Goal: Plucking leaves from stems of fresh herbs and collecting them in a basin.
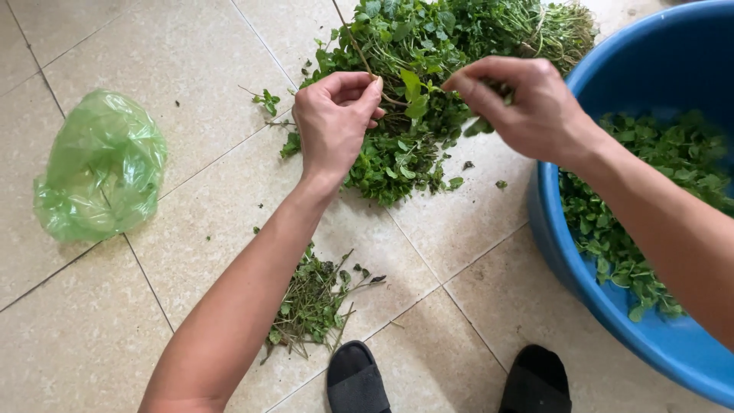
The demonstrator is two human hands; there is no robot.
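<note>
Both hands pinch one herb sprig point(405, 88) above the herb pile point(428, 46) on the floor — left hand point(335, 122) on its stem, right hand point(520, 99) on leaves — blue basin point(673, 344) of greens right, green bag point(99, 168) left.

Glossy blue plastic basin point(650, 69); crinkled green plastic bag point(99, 168).

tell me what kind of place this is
Probably a home floor used for kitchen prep, though no walls show. The signs: beige floor tiles, a heap of leafy herbs lying straight on them, and a blue plastic basin holding picked leaves. The left hand and right hand hold a sprig.
</note>
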